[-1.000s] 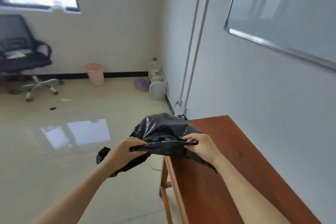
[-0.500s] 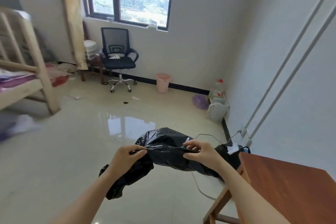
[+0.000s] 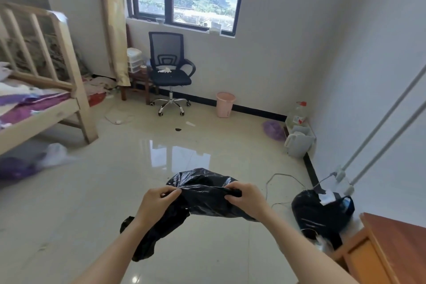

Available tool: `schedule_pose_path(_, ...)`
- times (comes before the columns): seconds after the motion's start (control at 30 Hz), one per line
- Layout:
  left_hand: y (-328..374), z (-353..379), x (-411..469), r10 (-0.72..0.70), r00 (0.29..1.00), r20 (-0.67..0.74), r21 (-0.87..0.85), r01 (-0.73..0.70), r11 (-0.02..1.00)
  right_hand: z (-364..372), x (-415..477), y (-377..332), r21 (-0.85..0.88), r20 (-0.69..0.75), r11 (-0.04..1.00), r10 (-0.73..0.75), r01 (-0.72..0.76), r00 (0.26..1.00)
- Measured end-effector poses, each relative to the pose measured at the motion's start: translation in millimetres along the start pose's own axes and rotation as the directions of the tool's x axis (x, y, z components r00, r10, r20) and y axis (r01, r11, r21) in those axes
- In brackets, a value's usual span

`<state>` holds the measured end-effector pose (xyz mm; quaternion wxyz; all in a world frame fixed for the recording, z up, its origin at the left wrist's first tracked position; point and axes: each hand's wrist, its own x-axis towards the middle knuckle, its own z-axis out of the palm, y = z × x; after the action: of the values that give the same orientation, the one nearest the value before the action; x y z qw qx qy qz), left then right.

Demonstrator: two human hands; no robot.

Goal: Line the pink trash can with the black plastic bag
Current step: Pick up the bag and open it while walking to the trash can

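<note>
Black plastic bag (image 3: 202,193) pinched taut between left hand (image 3: 156,203) and right hand (image 3: 246,198).

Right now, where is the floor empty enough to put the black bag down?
The shiny floor between the bed and the white jug is bare. So is the patch left of the pink trash can, though small litter lies before the office chair. By the wooden table, a full black sack and cords crowd it.

I see both hands, left hand (image 3: 155,203) and right hand (image 3: 247,198), pinching the black plastic bag (image 3: 202,193); the pink trash can (image 3: 225,104) stands well apart by the far wall.
</note>
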<state>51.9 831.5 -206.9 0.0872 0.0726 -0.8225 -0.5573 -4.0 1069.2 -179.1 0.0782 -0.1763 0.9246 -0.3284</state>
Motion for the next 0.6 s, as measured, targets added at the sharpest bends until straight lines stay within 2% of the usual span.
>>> schedule_pose_path(0.17,4,5,54,0.021,0.999,0.042,0.004,-0.021,1.000,-14,41,7,0.013,-0.082,1.000,-0.018,0.019,0.996)
schedule_pose_path(0.43,17,-9,162,0.047,0.999,0.004,0.053,-0.047,0.997,-30,151,10,0.048,-0.170,0.996,-0.064,0.073,0.983)
schedule_pose_path(0.6,0,-22,212,0.008,0.998,-0.069,0.052,-0.004,0.999,-23,225,3,0.050,-0.143,0.993,-0.099,0.107,0.985)
